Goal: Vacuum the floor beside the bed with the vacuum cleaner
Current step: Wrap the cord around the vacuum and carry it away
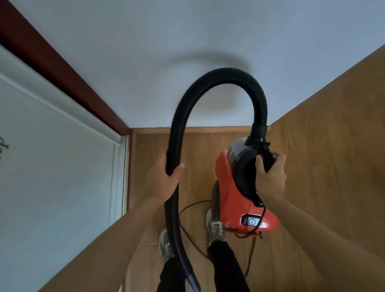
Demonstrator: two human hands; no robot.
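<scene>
— Above the wooden floor (pixel 154 154), where is the vacuum cleaner (pixel 235 188) sitting?
— It is hanging in the air. The right hand (pixel 270 176) is gripping its black top end. Left of the vacuum cleaner, the left hand (pixel 166 181) is clasping the hose (pixel 215 77), which is running steeply down to the nozzle (pixel 193 282).
— Which hand is nearer the nozzle?
— The left.
— And the room?
— Narrow: a wooden panel (pixel 340 155), possibly the bed's side, is rising right of the vacuum cleaner.

Hose (pixel 204 83): black, ribbed, either side of the grip of the left hand (pixel 166 180). Vacuum cleaner (pixel 228 184): red-orange, black where the right hand (pixel 271 177) grips. Floor (pixel 199 150) below both grips: tan wood-grain. Wall (pixel 175 29): pale grey.
</scene>
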